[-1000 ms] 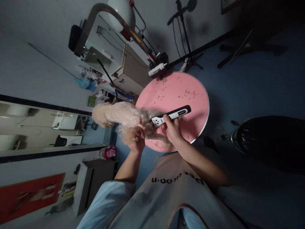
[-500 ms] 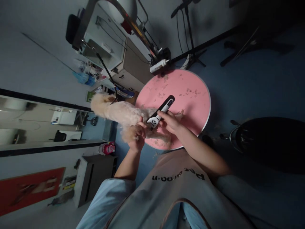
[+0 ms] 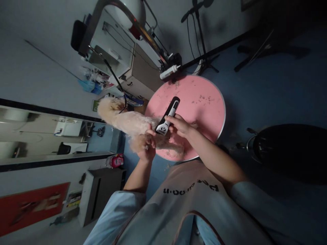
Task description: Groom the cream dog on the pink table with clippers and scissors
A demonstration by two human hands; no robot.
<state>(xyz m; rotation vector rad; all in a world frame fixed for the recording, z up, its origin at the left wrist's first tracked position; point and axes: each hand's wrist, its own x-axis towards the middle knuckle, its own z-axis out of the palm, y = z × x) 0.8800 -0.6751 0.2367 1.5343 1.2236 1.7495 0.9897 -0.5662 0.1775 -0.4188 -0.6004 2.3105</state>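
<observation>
A cream dog (image 3: 133, 120) with short-clipped fur stands with its rear towards me on a round pink grooming table (image 3: 204, 115). My left hand (image 3: 148, 151) is closed around its fluffy tan tail (image 3: 139, 143), with the thumb stretched towards the rump. In my right hand (image 3: 181, 126) is a black and white hair clipper (image 3: 169, 114). Its white head end points down at the dog's rump, close to my left thumb. Whether the blade touches the fur is hidden. A hind leg (image 3: 172, 148) reaches towards the table's near edge.
A dark loop leash (image 3: 112, 73) runs from the curved metal grooming arm (image 3: 143, 29) to the dog's neck. A white bottle (image 3: 169, 72) stands out by the arm's base. Fur clippings (image 3: 204, 99) lie on the table. At right is a black stool (image 3: 288, 153).
The clipper has shifted slightly left and swung more upright, its white face turning more towards me. My right hand has moved left with it. My left hand keeps its hold on the tail.
</observation>
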